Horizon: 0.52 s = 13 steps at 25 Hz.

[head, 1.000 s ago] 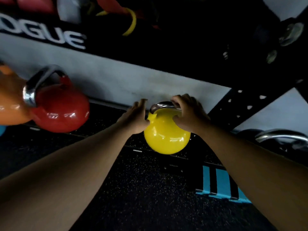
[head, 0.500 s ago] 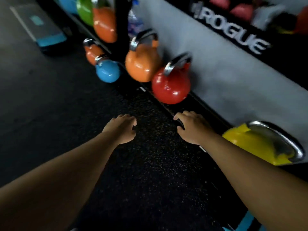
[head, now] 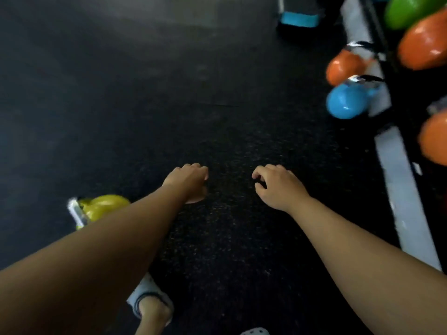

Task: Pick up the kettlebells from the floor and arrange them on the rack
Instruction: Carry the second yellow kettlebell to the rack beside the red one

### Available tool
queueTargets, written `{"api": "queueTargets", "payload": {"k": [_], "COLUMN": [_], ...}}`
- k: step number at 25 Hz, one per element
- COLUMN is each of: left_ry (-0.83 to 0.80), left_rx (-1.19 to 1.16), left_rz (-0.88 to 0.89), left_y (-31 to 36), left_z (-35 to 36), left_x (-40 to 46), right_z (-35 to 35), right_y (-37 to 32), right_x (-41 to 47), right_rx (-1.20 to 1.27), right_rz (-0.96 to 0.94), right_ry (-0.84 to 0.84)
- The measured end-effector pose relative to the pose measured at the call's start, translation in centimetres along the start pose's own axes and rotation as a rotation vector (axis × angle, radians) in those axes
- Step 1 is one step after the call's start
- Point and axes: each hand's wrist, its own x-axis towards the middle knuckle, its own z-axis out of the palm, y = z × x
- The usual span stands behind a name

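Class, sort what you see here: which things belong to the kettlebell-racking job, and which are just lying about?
Belongs to the job:
- yellow kettlebell on the floor, partly behind the left arm
- blue kettlebell and orange kettlebell by the rack
- left hand and right hand, both empty

Just lying about:
- blue-edged step platform

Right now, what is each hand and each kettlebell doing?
Left hand: empty, fingers curled.
Right hand: empty, fingers loosely curled.
Yellow kettlebell: on the floor, partly behind the left arm.
Blue kettlebell: beside the rack.
Small orange kettlebell: beside the rack.
Green kettlebell: on the rack.
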Motion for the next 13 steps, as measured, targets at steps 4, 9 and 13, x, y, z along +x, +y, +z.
{"api": "queueTargets", "payload": {"k": [4,9,13], "left_ry": [-0.005,0.011,-0.018], "left_rx": [-0.082,-0.040,0.059], "left_rz": [-0.204,-0.358,-0.412], "left_y": [-15.9,-31.1,-40.3], "left_z": [1.9,4.3,7.9], "left_x": [-5.6,-11.7,-14.3], "right_z": [5.4,12.6,20.2], "right_y": [-15.2,-30.2,-38.2], "right_x": [7.2,12.3,14.2], "right_rx": [-0.031,-0.051,-0.058], "right_rz": [-0.181,-0.325,-0.384], "right_ry": [-0.153,-0.277,-0.377]}}
